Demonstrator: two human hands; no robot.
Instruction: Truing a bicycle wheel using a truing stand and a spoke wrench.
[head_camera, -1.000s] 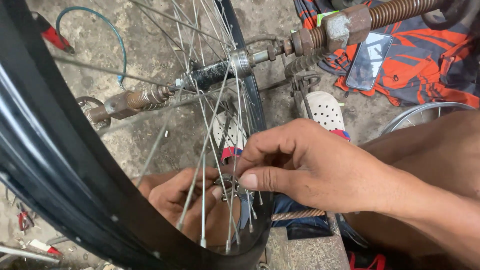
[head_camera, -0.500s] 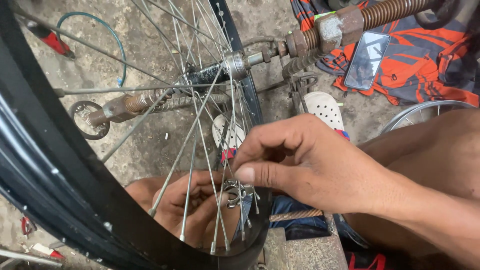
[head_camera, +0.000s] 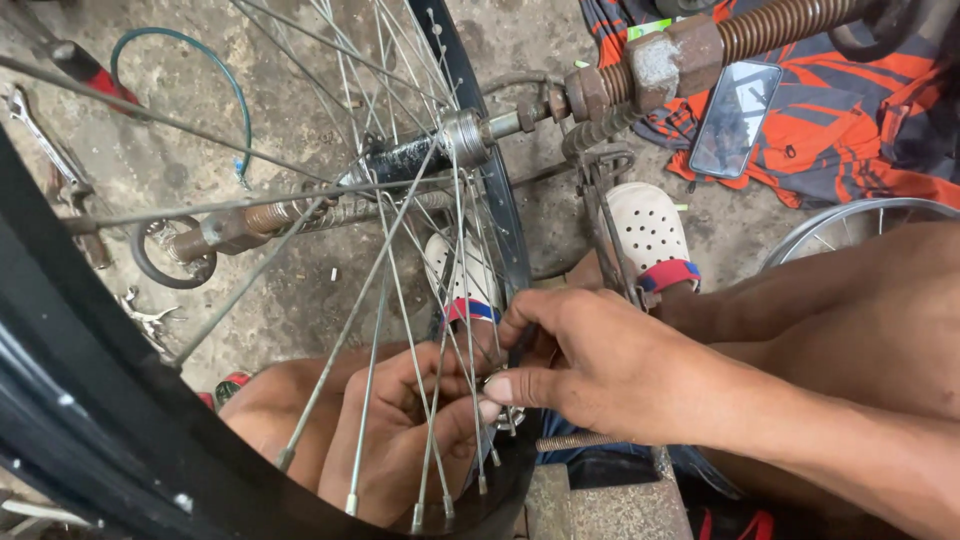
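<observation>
A black bicycle wheel rim (head_camera: 90, 420) with thin silver spokes (head_camera: 385, 260) fills the left of the head view, its hub (head_camera: 430, 150) held on a rusty threaded axle. My right hand (head_camera: 610, 365) reaches in from the right and pinches a small metal spoke tool (head_camera: 500, 400) at a spoke near the rim's lower edge. Behind the spokes, my left hand (head_camera: 400, 440) cups the rim from the far side, its fingers curled around spokes near the same spot. Part of the tool is hidden by my thumb.
A dark phone (head_camera: 735, 118) lies on an orange patterned cloth (head_camera: 850, 130) at the upper right. White perforated clogs (head_camera: 650, 235) are on my feet. A wrench (head_camera: 40, 140), a green cable loop (head_camera: 180, 50) and a second rim (head_camera: 860, 215) lie on the concrete floor.
The wheel has turned a little, so the spokes sit at new angles. My right hand has shifted slightly down and right along the rim; my left hand stays behind it.
</observation>
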